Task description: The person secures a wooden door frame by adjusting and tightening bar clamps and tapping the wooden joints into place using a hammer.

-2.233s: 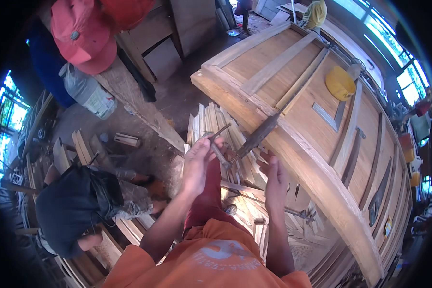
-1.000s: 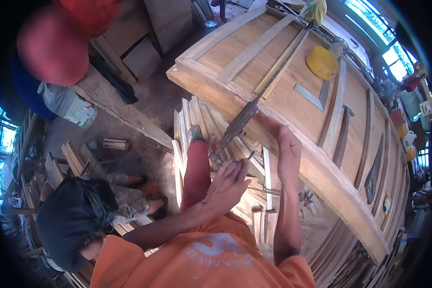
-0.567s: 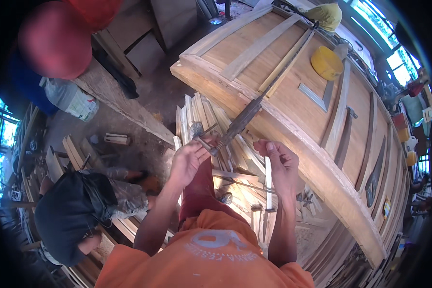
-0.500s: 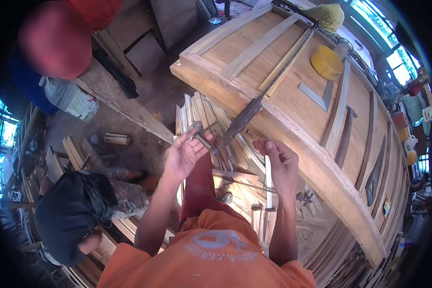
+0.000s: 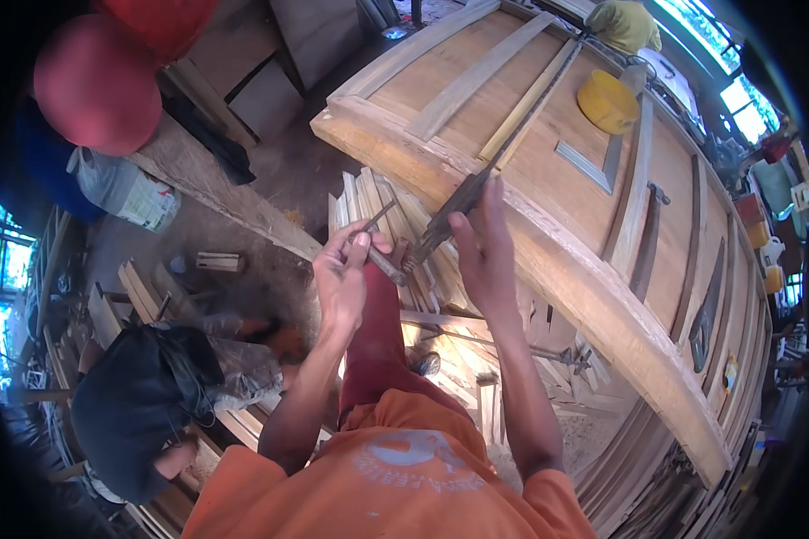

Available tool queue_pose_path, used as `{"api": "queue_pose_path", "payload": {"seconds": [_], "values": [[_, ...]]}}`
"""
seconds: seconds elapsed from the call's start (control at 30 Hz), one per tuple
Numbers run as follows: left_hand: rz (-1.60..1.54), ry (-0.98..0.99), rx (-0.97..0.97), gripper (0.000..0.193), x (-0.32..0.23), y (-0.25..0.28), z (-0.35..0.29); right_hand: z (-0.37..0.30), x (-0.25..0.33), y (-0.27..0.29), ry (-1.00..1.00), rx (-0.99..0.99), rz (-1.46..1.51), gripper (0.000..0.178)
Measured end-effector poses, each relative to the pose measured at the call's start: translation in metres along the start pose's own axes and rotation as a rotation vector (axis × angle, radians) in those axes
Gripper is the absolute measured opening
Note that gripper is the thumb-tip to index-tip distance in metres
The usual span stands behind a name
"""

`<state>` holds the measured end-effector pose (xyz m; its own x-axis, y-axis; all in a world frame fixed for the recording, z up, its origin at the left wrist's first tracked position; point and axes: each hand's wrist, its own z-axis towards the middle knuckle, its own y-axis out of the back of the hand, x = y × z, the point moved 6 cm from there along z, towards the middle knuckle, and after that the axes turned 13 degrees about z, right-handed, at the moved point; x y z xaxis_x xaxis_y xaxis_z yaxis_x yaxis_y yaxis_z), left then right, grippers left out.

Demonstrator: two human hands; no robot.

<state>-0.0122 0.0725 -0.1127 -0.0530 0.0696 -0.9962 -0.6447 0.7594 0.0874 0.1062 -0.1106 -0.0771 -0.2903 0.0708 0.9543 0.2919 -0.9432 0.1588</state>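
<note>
A long bar clamp spans the wood-framed panel, its dark near end jutting over the panel's front edge toward me. My left hand is closed around the clamp's screw handle, and a thin metal rod sticks out above the fingers. To the right of the clamp's near end, my right hand is raised with its fingers stretched out. It holds nothing, and its fingertips are close to the clamp and the panel's edge; whether they touch is unclear.
On the panel lie a yellow round container, a metal square and a hammer. Wood strips are piled below the clamp. A person in a dark shirt bends at lower left; someone in a red cap is at upper left.
My left hand has closed around the clamp's handle, where its fingers were looser before. My right hand has moved up and left toward the clamp, its curled fingers now straightened.
</note>
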Motion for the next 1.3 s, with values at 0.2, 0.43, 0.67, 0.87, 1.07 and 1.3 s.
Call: {"api": "queue_pose_path", "payload": {"seconds": [0.2, 0.43, 0.67, 0.87, 1.07, 1.3], "values": [[-0.338, 0.423, 0.082, 0.03, 0.066, -0.004, -0.009, 0.013, -0.021, -0.027, 0.204, 0.115, -0.447, 0.077], [-0.257, 0.221, 0.099, 0.031, 0.058, 0.002, 0.008, 0.062, 0.024, 0.031, -0.3, 0.312, -0.328, 0.078], [-0.381, 0.378, 0.227, 0.026, 0.074, 0.002, 0.007, 0.23, -0.042, 0.042, 0.125, -0.491, -0.86, 0.084], [0.005, 0.239, 0.26, 0.031, 0.032, 0.011, 0.016, 0.245, -0.119, 0.035, -0.051, -0.359, -0.639, 0.095], [0.75, -0.576, 0.521, 0.041, -0.057, -0.056, -0.08, 0.24, -0.103, 0.035, -0.114, -0.334, -0.578, 0.096], [1.64, -0.812, 0.698, 0.074, 0.041, -0.085, -0.108, 0.234, -0.097, 0.037, -0.073, -0.299, -0.558, 0.097]]}}
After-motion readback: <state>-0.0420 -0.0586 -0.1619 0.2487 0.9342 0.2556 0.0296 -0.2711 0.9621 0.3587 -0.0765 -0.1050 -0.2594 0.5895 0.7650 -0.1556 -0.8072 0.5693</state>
